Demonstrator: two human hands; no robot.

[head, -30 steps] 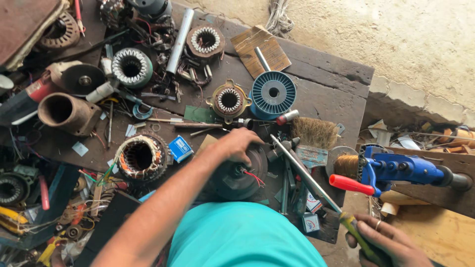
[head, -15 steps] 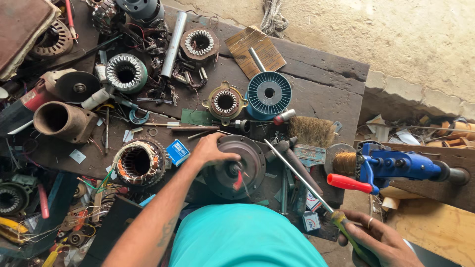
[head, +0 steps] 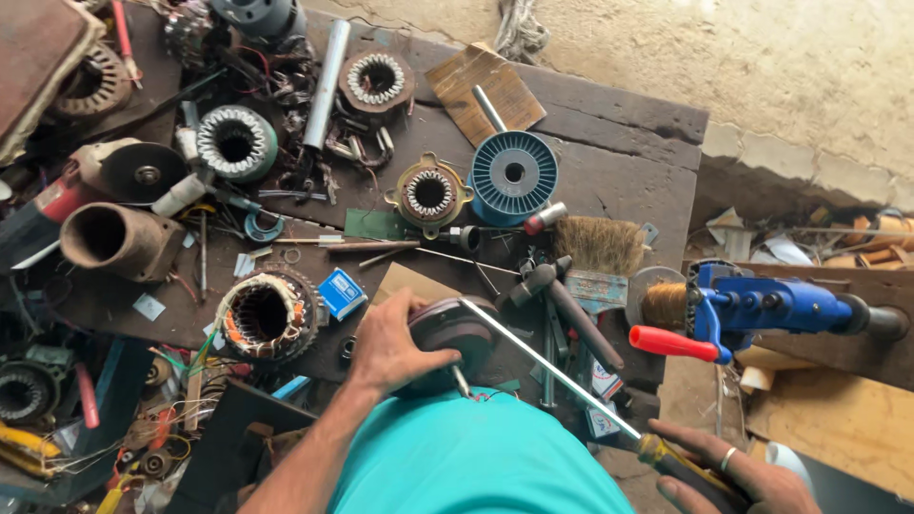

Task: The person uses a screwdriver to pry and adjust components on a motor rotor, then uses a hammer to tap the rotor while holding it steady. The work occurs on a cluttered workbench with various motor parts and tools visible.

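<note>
- The motor (head: 447, 333) is gripped at its rim by the left hand (head: 390, 345).
- A long screwdriver (head: 562, 376) is grasped in the right hand (head: 733, 476), its tip laid against the motor.
- The housing appears unopened.

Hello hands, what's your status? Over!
Left hand gripping round motor part. Right hand holding long screwdriver, tip at part. Hammer beside.

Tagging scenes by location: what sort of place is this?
Probably a motor repair workshop: copper-wound round stator, blue plastic wire spool and blue hand-cranked winding tool on a cluttered dark wooden bench.
</note>
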